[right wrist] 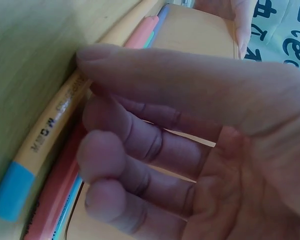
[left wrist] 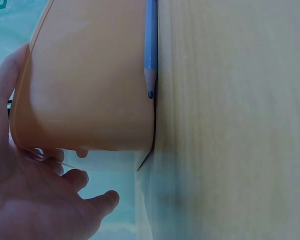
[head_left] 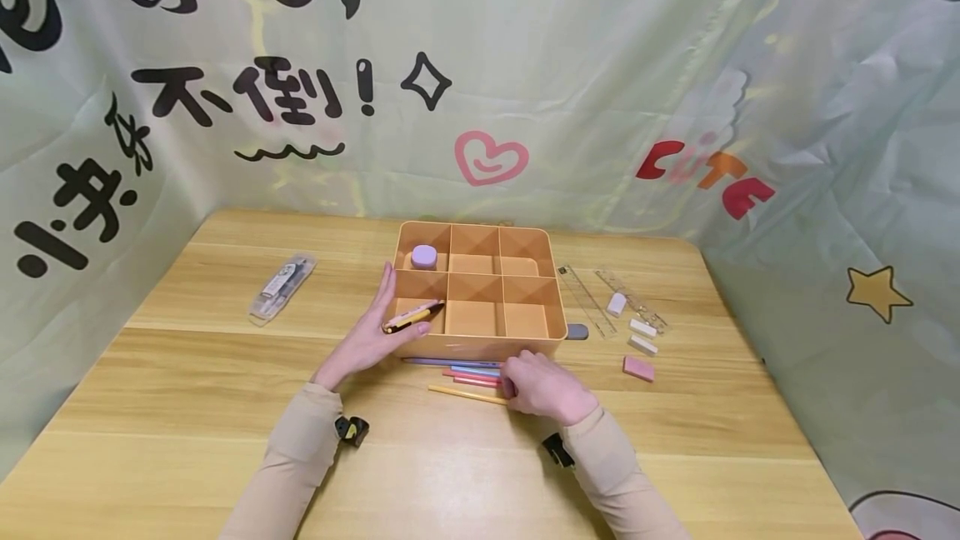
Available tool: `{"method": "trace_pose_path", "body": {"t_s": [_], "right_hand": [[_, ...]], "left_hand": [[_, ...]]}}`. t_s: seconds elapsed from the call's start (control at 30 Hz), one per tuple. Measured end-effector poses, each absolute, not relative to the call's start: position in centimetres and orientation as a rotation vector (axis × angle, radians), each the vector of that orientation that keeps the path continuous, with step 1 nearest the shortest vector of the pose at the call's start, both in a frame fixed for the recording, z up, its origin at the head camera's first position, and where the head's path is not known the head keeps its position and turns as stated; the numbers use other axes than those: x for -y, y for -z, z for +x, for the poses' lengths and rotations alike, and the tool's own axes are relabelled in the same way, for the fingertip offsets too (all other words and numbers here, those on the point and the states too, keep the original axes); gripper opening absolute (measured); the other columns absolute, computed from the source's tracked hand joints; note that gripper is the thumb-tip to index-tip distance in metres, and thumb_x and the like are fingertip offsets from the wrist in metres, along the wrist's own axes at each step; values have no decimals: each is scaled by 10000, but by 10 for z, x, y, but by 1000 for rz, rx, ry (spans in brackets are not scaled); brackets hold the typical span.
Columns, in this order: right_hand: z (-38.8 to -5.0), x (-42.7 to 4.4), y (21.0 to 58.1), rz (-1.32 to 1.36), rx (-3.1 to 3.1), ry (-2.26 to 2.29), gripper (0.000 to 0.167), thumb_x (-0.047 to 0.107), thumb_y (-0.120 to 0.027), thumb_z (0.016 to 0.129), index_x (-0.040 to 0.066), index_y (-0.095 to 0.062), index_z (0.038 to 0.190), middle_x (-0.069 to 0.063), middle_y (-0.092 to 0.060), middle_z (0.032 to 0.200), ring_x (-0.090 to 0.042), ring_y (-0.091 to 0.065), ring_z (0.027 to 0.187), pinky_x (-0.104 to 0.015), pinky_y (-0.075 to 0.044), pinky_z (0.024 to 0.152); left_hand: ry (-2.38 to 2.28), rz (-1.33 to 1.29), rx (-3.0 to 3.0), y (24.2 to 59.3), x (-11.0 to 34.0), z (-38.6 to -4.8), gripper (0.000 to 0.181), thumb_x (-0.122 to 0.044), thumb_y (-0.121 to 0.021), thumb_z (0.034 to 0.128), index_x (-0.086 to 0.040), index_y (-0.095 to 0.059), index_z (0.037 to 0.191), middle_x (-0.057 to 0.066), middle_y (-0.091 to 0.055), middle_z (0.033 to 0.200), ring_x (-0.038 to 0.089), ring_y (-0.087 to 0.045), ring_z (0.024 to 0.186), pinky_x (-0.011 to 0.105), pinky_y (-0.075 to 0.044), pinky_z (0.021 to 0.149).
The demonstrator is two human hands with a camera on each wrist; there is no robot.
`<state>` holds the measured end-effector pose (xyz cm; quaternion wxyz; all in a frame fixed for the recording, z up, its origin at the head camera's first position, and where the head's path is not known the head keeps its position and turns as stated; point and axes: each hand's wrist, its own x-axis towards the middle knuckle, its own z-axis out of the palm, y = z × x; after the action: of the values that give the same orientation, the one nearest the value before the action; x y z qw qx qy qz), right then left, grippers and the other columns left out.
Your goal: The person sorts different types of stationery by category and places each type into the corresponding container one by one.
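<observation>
The right hand had its grip on the yellow pencil, which it pinched between thumb and bent fingers; the pencil lay at a slant on the worktop, in front of the organiser box, its lettering and blue end showing in the right wrist view. The left hand was not clenched: it rested around the box's front left corner, fingers extended along the outside of the left wall and thumb over the front rim.

Close to the right hand, between the yellow pencil and the box, lay red and pink pencils, a light-blue pencil and a blue-violet pencil, the last alongside the box's front wall.

The box stood upright with six compartments in two rows. Two pens leaned in the front left one, by the left thumb, and a purple item sat in the back left one.

Just beyond the box's right wall was a grey object, then two clear rulers, three white erasers and a pink eraser. Well apart on the left lay a clear case. Behind the worktop hung a pale printed cloth with a pink heart and black lettering
</observation>
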<state>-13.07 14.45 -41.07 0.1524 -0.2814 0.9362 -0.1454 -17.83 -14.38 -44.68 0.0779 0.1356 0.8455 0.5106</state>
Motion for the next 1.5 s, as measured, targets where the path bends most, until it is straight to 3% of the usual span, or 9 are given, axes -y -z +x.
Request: {"method": "trace_pose_path", "body": {"t_s": [0.23, 0.53, 0.87, 1.13, 1.27, 1.5], "right_hand": [[-131, -144, 412, -780, -2661, 415, 229, -11, -765, 769, 141, -634, 660, 65, -579, 616, -79, -493, 566, -199, -412, 522], [-132, -145, 411, -778, -2622, 434, 220, 8, -782, 707, 158, -628, 659, 80, -569, 631, -77, -489, 583, -204, -402, 533], [-137, -155, 406, -1017, -2582, 507, 152, 30, -718, 815, 120, -633, 726, 106, -456, 604, 8, -379, 555, -140, -335, 531], [-140, -161, 398, -1092, -2508, 624, 140, 57, -697, 886, 126, -625, 788, 115, -417, 641, 36, -364, 588, -128, -337, 554], [-142, -164, 396, -1119, -2474, 709, 115, 69, -693, 905, 120, -635, 819, 109, -461, 666, 49, -384, 599, -122, -351, 556], [-142, -169, 390, -1107, -2408, 806, 21, 78, -672, 940, 72, -660, 923, 40, -619, 763, 31, -492, 637, -158, -481, 577]], "left_hand": [[-1544, 419, -2524, 447, 144, -179, 1103, -424, -710, 920, -227, 128, 1610, -91, 239, 1667, 358, 91, 1576, 688, -37, 1227], [-1525, 411, -2535, 445, 144, -177, 1117, -485, -695, 917, -217, 142, 1607, -113, 257, 1656, 345, 99, 1575, 678, -35, 1230], [-1538, 388, -2521, 446, 144, -177, 1125, -490, -708, 905, -236, 132, 1611, -155, 258, 1646, 304, 100, 1579, 661, -38, 1241], [-1545, 413, -2523, 447, 145, -178, 1118, -469, -701, 917, -205, 133, 1612, -114, 254, 1658, 338, 105, 1575, 679, -29, 1231], [-1547, 418, -2522, 448, 145, -178, 1106, -459, -696, 925, -202, 130, 1614, -104, 248, 1663, 342, 106, 1575, 681, -29, 1231], [-1549, 413, -2523, 446, 144, -178, 1115, -467, -703, 917, -196, 125, 1614, -119, 248, 1658, 325, 99, 1578, 665, -33, 1240]]}}
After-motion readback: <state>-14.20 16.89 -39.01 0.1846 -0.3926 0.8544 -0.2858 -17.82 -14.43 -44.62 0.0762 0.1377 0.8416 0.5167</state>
